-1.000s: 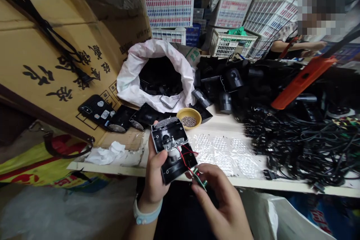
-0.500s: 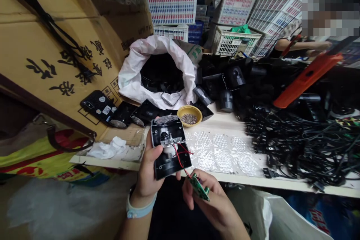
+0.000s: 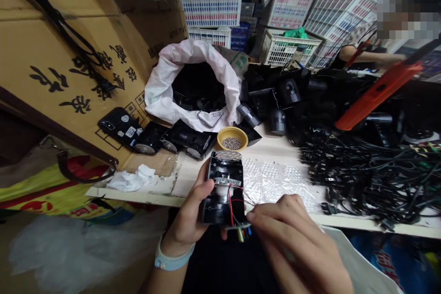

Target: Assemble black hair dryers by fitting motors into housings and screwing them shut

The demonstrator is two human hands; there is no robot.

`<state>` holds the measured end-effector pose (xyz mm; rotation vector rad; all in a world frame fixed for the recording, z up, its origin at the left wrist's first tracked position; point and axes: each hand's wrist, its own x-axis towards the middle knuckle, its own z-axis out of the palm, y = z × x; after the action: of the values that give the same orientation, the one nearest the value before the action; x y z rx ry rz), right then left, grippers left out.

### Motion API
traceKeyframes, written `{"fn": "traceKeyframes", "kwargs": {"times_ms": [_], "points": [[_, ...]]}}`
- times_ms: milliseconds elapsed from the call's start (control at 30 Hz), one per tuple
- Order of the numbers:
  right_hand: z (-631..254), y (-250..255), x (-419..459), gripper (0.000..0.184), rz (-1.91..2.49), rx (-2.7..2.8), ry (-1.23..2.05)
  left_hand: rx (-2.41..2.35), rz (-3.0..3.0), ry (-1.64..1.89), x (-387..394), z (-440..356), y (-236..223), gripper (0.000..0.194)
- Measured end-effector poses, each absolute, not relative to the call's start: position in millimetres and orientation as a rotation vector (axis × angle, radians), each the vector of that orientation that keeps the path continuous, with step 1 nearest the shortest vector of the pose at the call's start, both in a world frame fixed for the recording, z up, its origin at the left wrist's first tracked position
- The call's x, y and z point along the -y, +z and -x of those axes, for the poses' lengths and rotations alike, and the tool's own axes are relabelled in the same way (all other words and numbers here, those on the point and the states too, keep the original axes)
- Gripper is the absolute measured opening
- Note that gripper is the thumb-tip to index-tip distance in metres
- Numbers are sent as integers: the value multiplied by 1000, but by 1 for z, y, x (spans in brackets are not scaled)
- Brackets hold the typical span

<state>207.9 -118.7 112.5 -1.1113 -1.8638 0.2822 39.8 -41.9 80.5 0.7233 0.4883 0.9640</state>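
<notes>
Your left hand [image 3: 188, 211] grips the black housing [image 3: 223, 188], now turned more upright above the bench edge. The green board [image 3: 241, 228] has moved in from beside it to just below its lower edge, mostly hidden, with red wires [image 3: 229, 202] looping up. Your right hand [image 3: 292, 243] curls over it; whether it holds the board, you can't tell. Beyond lie bubble wrap [image 3: 272, 179] on the bench [image 3: 275, 151] and a bowl [image 3: 232, 138] of small metal beads.

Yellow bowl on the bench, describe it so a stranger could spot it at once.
Start at the white sack of black plastic parts on the bench. Just below its front edge, beyond the black housing in the left hand, sits a small yellow bowl. Its rim and load of silvery beads stand out among the black parts beside it.
</notes>
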Motion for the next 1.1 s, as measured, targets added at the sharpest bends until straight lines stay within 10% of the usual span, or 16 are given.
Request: {"fn": "traceKeyframes", "kwargs": {"times_ms": [533,767,1100], "points": [[-188,92,111,36,1230,2152,-98,-521,-746,867,43,-32,79,70],[-194,83,115,64,1276,2039,362,-492,-756,934,47,-28,76,72],[-201,35,118,7,1391,1403,334,-596,-809,1161,46,-21,91,61]]}}
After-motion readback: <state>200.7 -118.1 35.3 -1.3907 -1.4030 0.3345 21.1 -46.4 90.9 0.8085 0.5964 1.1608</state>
